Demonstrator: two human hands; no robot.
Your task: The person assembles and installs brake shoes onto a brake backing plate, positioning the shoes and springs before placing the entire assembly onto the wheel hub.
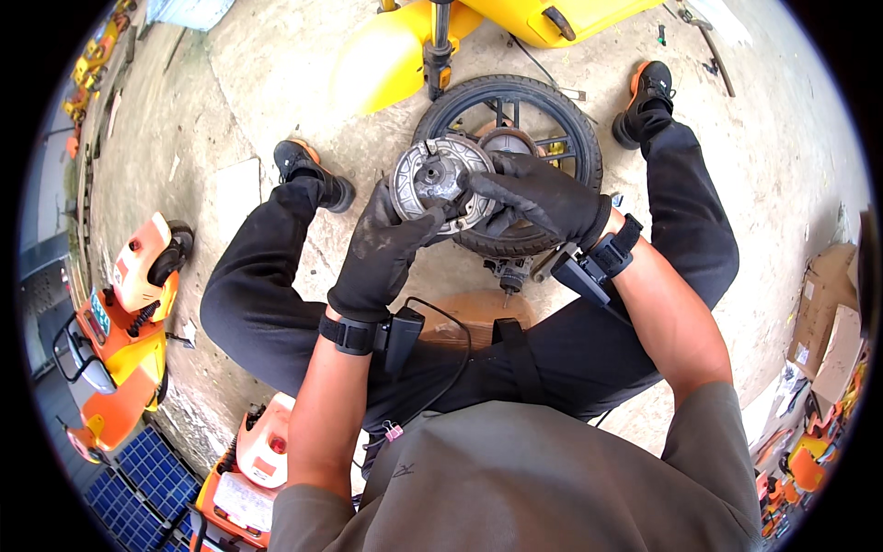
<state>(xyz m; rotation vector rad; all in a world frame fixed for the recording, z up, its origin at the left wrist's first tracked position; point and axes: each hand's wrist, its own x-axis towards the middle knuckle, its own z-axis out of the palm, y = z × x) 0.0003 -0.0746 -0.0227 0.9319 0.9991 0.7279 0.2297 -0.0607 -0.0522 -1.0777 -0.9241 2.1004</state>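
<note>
— While both gloved hands are on it, look at that round metal brake plate (432, 179): its flat face is turned up toward the camera, tipped slightly, so its axis runs roughly up out of the wheel (515, 161) behind it.

— Where exactly is it sitting?

— Held up in front of the small black-tyred wheel, covering the wheel's left part. The wheel stands between the person's knees, under a yellow scooter body (478, 23).

— And the grip?

— Left hand (386, 248) comes from below, fingers curled onto the plate's lower rim, closed on it. Right hand (538, 193) reaches across from the right, fingertips pressed on the plate's right edge and centre, also closed on it. Whether the plate is touching the hub I can't tell; the gloves hide that.

— Room to move?

— Bare concrete floor (276, 83) opens to the left of the plate and above it toward the scooter's fork (440, 51). To the right the tyre rim is just beside it. Both black-trousered legs box the sides, shoes (308, 166) planted wide.

— How does the plate look?

— Dull silver-grey, ribbed around its edge, with a dark round centre and grimy patches. Gloves are black and dusty, and each wrist carries a strapped black device.

— Further out?

— Orange scooters (124, 331) parked at the left, cardboard boxes (828, 322) at the right.
</note>
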